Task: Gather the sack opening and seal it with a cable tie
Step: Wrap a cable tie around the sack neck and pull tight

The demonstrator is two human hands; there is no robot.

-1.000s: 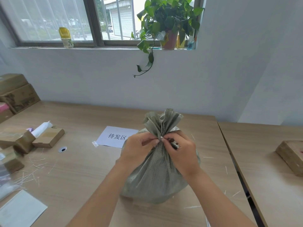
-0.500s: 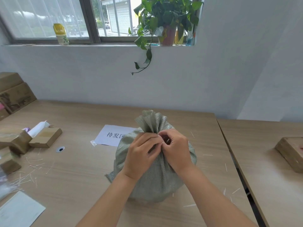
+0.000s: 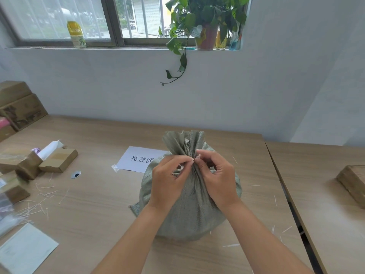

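A full grey-green woven sack stands upright on the wooden table, its opening gathered into a pleated neck. A thin white cable tie shows at the neck between my fingertips. My left hand pinches at the neck from the left. My right hand pinches the tie's end from the right. Most of the tie is hidden by fingers and folds.
A white paper label lies behind the sack. Cardboard boxes and loose white cable ties sit at the left, with a sheet at the front left. A second table with a wooden block is on the right.
The sack's gathered top has straightened and stands more upright. Both hands stayed at the neck, fingers shifting; my right fingers now pinch the white tie end in plain sight.
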